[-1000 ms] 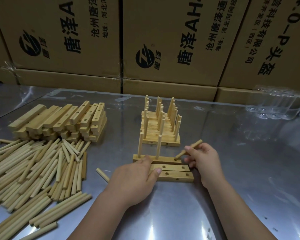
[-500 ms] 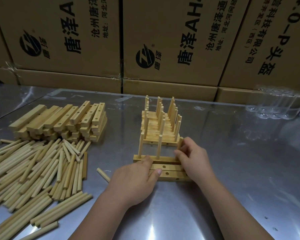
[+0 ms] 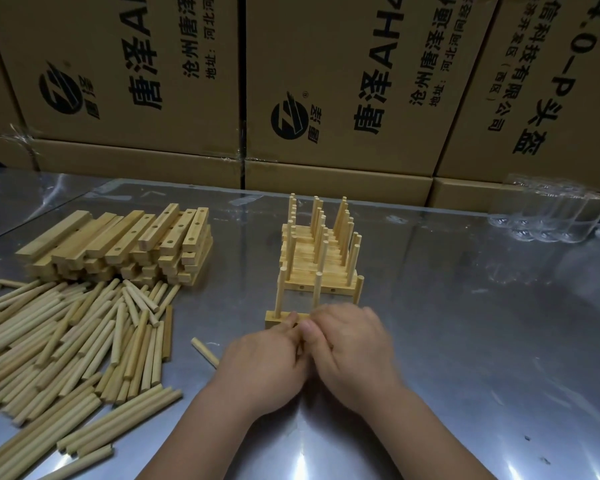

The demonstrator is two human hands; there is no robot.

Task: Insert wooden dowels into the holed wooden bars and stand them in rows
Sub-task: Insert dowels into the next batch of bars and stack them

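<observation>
Centre frame, the holed bar (image 3: 274,318) carries upright dowels (image 3: 280,292). The left hand (image 3: 267,368) and right hand (image 3: 352,351) huddle over it (pinching or pressing, I cannot tell). Light, stiff wood, likely best held at the bar's ends.

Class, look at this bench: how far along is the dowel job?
Done: a block of filled bars stands in rows behind. In hand: the left hand and right hand are on the nearest bar, which shows three upright dowels. Left: a stack of empty bars and many loose dowels.
</observation>
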